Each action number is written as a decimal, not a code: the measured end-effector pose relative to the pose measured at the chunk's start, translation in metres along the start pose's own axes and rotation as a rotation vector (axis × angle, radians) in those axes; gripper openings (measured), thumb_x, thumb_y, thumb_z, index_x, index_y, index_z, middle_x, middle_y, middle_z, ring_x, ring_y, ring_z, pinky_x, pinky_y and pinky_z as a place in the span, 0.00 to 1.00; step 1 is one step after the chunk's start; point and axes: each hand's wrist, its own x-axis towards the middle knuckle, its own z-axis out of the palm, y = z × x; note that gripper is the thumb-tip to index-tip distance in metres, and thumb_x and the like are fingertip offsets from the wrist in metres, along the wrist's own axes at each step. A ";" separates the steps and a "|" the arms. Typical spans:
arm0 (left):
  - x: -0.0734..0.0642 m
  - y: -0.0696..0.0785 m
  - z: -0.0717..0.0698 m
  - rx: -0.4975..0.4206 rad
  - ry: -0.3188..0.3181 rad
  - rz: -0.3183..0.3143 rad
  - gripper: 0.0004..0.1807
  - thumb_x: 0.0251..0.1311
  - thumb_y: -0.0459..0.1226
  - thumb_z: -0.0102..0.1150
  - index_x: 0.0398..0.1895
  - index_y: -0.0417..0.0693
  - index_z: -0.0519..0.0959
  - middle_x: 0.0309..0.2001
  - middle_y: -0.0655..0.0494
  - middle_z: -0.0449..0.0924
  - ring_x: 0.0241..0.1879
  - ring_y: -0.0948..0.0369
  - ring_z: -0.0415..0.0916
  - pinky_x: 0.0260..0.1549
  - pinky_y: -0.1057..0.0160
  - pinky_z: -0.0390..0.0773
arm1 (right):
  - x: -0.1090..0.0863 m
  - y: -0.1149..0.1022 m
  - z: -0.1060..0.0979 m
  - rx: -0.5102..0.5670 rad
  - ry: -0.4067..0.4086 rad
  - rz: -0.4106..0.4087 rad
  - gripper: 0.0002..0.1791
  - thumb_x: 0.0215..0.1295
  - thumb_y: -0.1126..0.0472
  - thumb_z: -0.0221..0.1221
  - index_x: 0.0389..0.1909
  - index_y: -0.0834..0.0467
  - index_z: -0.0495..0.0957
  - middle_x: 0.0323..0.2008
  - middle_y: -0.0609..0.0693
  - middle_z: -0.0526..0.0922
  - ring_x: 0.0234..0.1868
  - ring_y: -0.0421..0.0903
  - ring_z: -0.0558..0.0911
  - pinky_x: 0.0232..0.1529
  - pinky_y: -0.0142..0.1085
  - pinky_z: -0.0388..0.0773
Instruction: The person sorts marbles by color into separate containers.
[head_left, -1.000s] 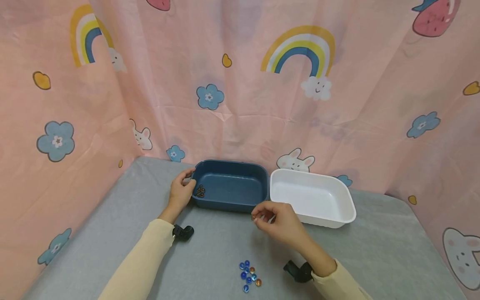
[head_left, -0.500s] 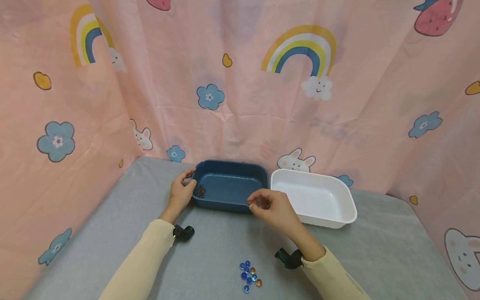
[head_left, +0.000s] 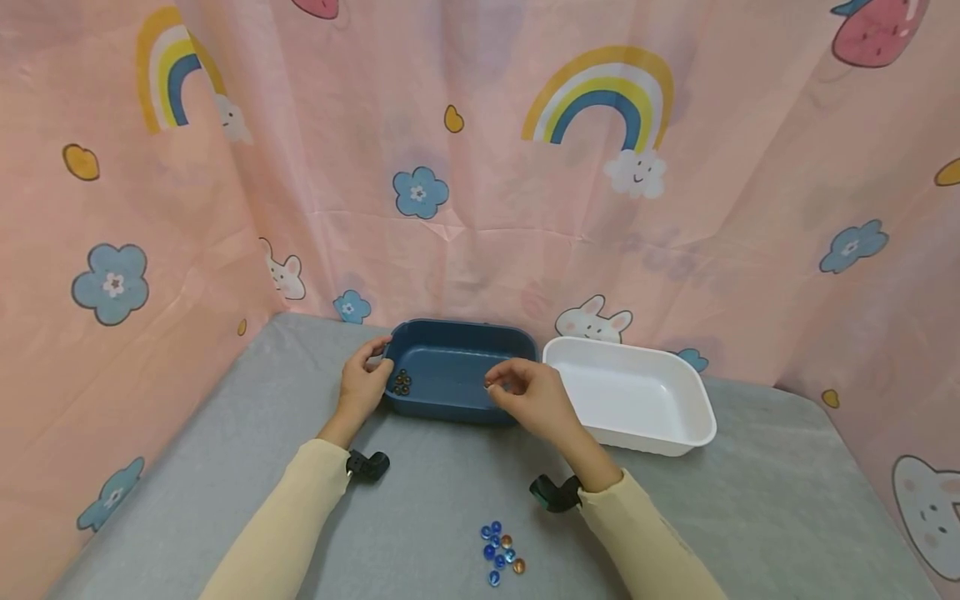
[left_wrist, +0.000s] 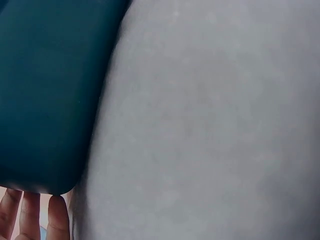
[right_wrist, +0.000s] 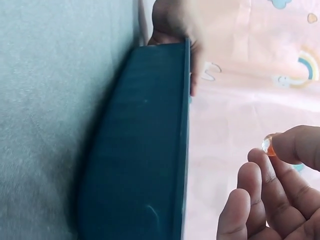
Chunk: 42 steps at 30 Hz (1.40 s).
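My right hand (head_left: 542, 402) pinches a clear and orange marble (right_wrist: 268, 145) between thumb and fingertips, over the near right part of a dark blue tray (head_left: 442, 410). In the right wrist view the marble shows above the level of the tray's rim. At the tray's left end, my left hand (head_left: 362, 385) holds the edge with thumb and fingers. Its fingertips (left_wrist: 57, 202) meet the tray's end in the left wrist view. Several brown marbles (head_left: 402, 383) lie together inside the tray, in its left near corner.
A white tray (head_left: 633, 437) stands just right of the blue one. Nearer the front of the grey cloth-covered table (head_left: 420, 500) lies a loose group of blue marbles (head_left: 489, 552) and orange marbles (head_left: 519, 566). A pink printed curtain (head_left: 480, 258) hangs behind.
My right hand has moved forward and a little left with the marble, from in front of the blue tray to over it. My left hand has kept its place at the tray's end.
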 end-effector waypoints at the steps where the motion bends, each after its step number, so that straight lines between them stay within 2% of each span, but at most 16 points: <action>1: 0.000 0.000 0.000 -0.001 0.001 0.000 0.23 0.62 0.33 0.51 0.62 0.52 0.75 0.57 0.46 0.74 0.30 0.61 0.70 0.24 0.67 0.70 | 0.002 0.001 0.001 0.002 0.006 0.001 0.05 0.59 0.61 0.63 0.36 0.52 0.84 0.33 0.46 0.87 0.24 0.41 0.76 0.23 0.31 0.71; 11: -0.001 0.002 0.001 -0.002 0.009 -0.011 0.23 0.62 0.33 0.51 0.61 0.52 0.75 0.57 0.47 0.75 0.31 0.61 0.71 0.25 0.67 0.70 | 0.025 0.010 0.017 0.039 0.059 -0.002 0.05 0.60 0.62 0.63 0.36 0.55 0.84 0.34 0.49 0.88 0.26 0.40 0.82 0.26 0.30 0.74; 18: -0.002 0.003 0.000 -0.002 0.014 -0.009 0.23 0.62 0.33 0.51 0.61 0.52 0.75 0.57 0.46 0.75 0.31 0.60 0.71 0.25 0.66 0.70 | 0.041 0.017 0.029 0.070 0.087 -0.002 0.06 0.60 0.61 0.63 0.37 0.54 0.84 0.33 0.49 0.87 0.22 0.41 0.77 0.21 0.30 0.68; 29: -0.001 0.002 0.000 -0.005 0.017 -0.003 0.23 0.61 0.33 0.52 0.61 0.51 0.76 0.56 0.46 0.76 0.30 0.61 0.71 0.25 0.67 0.70 | 0.058 0.027 0.043 0.141 0.128 0.012 0.05 0.58 0.63 0.64 0.36 0.56 0.85 0.31 0.52 0.87 0.21 0.39 0.74 0.22 0.29 0.68; 34: -0.002 0.003 0.001 -0.004 0.012 -0.004 0.23 0.61 0.33 0.52 0.61 0.51 0.76 0.56 0.46 0.75 0.30 0.61 0.71 0.25 0.67 0.71 | 0.065 0.031 0.047 0.136 0.134 0.052 0.06 0.58 0.62 0.64 0.36 0.56 0.85 0.31 0.52 0.86 0.22 0.39 0.74 0.23 0.29 0.69; 42: -0.002 0.004 0.002 -0.002 0.011 0.005 0.23 0.61 0.33 0.52 0.61 0.51 0.76 0.56 0.46 0.75 0.30 0.61 0.71 0.24 0.67 0.70 | 0.076 0.040 0.053 0.183 0.098 0.205 0.08 0.60 0.61 0.64 0.39 0.57 0.84 0.32 0.53 0.86 0.25 0.39 0.79 0.23 0.31 0.75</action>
